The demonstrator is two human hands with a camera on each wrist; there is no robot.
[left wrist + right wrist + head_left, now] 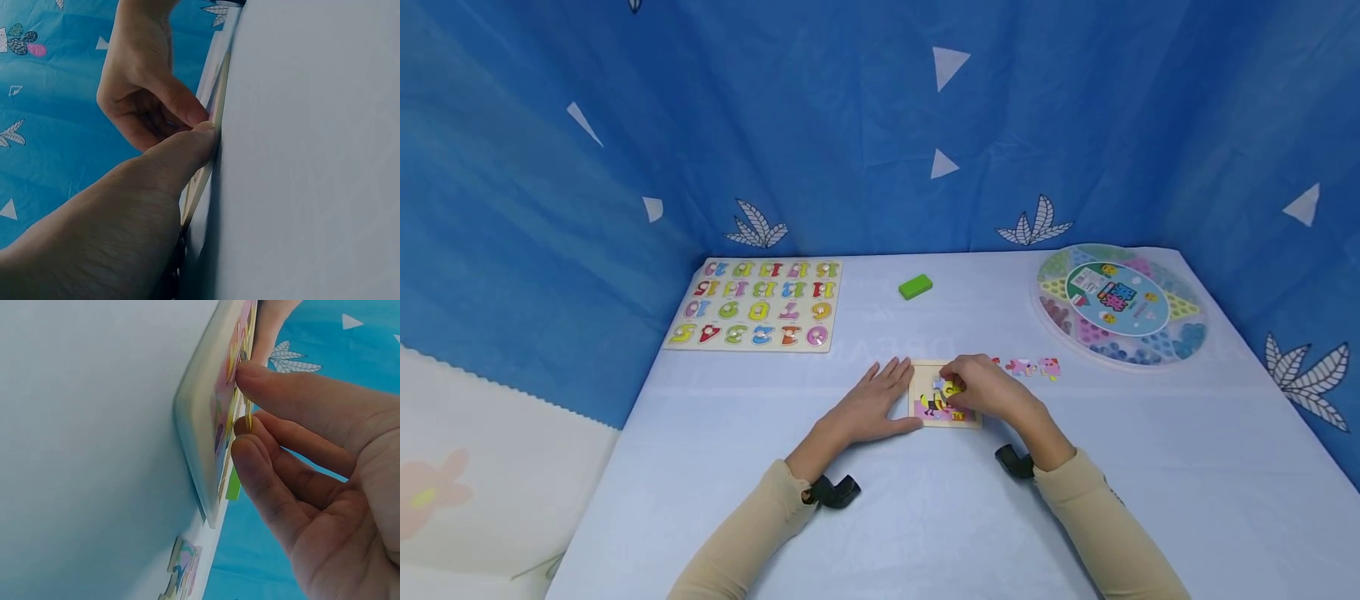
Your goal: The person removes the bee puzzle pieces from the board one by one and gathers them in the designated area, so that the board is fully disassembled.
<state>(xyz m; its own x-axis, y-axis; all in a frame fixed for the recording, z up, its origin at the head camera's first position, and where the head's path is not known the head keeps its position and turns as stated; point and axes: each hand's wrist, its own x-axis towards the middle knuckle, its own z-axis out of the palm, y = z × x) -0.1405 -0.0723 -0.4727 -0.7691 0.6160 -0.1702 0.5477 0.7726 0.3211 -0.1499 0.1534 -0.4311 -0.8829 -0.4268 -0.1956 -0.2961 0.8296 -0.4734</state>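
Plainly two hands (pixel 874 407) (pixel 990 388), one jigsaw (pixel 934 408)

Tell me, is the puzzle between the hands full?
No, the puzzle isn't full: its upper-left area is bare, and loose pieces lie outside it.

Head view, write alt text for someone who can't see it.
A person's right hand pinches a piece at a small cartoon puzzle, the left hand touching its frame. Loose pieces lie to its right; farther back are a number board, a green block and a round bead case.
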